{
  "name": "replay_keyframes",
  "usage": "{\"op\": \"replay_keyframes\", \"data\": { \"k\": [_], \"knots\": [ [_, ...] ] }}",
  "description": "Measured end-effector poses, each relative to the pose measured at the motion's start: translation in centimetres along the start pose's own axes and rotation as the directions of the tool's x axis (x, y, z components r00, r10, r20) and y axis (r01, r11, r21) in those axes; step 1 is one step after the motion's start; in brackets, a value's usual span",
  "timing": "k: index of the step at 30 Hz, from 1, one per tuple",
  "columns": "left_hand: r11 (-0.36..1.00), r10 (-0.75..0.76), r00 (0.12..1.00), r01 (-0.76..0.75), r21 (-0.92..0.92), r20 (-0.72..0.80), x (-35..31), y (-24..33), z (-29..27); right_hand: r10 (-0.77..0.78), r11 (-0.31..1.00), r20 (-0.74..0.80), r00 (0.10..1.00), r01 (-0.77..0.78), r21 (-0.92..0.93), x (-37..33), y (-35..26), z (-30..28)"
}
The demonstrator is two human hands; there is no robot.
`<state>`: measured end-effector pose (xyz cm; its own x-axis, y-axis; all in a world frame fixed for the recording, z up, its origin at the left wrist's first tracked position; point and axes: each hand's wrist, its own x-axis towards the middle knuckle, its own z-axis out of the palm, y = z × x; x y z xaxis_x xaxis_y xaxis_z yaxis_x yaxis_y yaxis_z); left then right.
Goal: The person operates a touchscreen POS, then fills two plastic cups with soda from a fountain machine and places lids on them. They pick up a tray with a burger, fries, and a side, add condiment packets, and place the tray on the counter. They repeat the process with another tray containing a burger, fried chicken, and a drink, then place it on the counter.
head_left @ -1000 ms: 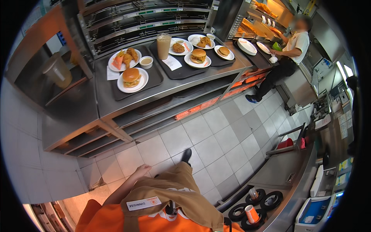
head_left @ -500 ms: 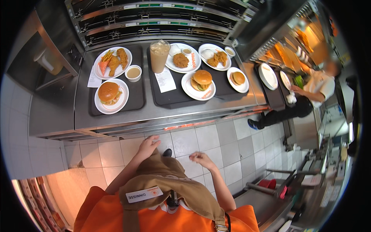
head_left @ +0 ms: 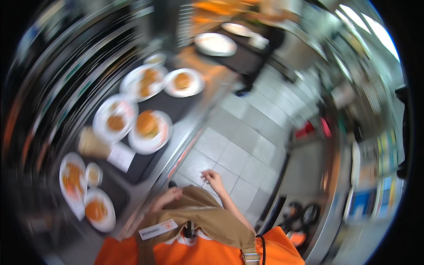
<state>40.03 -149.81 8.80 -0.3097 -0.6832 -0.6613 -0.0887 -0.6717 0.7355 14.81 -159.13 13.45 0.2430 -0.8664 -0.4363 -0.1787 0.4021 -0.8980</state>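
Observation:
My left hand (head_left: 171, 194) hangs in front of my brown apron near the counter edge; motion blur smears its fingers. My right hand (head_left: 213, 178) is held over the floor beside the apron, empty, with its fingers loosely bent and apart. Neither touches any food. To the left on the counter, a burger (head_left: 147, 124) sits on a white plate, beside a plate with a fried patty (head_left: 115, 123). Nearer are another burger (head_left: 96, 210), a plate of fried food (head_left: 73, 179) and a sauce cup (head_left: 93, 175). A tall iced drink (head_left: 93, 143) stands by a paper receipt (head_left: 121, 157).
Farther along are a plate of fried pieces (head_left: 148, 83), a small burger (head_left: 182, 81) and stacked white plates (head_left: 215, 44). A co-worker's dark-trousered leg (head_left: 257, 66) stands beyond. Metal racks (head_left: 57, 84) line the far left; a steel worktop (head_left: 304, 170) runs along the right.
My view has swung to the right, so the counter now runs diagonally at the left and more of the right-hand worktop shows. Both hands stay low before the apron.

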Motion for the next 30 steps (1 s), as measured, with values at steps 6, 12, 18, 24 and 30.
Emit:
{"op": "replay_keyframes", "data": {
  "k": [6,12,18,24,30],
  "knots": [
    [0.387,-0.232,0.949,-0.113,0.915,0.215,7.1,-1.2,0.1,0.05,0.993,-0.958,0.282,0.092,0.079,-22.9,6.2,-14.8],
    [0.238,-0.171,0.936,-0.264,0.935,0.308,15.7,3.4,10.2,-0.205,0.957,-0.674,-0.71,-0.001,-0.29,-51.8,9.2,-22.7],
    [0.207,-0.173,0.901,-0.361,0.909,0.397,14.3,-4.3,31.0,-0.222,0.974,-0.22,-0.95,-0.205,-0.098,-81.3,13.7,-34.3],
    [0.142,-0.308,0.827,-0.449,0.882,0.47,5.9,-12.8,48.9,-0.179,0.96,-0.075,-0.981,-0.191,0.205,-100.5,21.6,-45.1],
    [0.645,-0.15,0.661,-0.498,0.579,0.735,0.0,-9.8,62.2,-0.471,0.838,-0.069,-0.879,-0.471,0.274,-107.2,26.7,-50.5]
  ]
}}
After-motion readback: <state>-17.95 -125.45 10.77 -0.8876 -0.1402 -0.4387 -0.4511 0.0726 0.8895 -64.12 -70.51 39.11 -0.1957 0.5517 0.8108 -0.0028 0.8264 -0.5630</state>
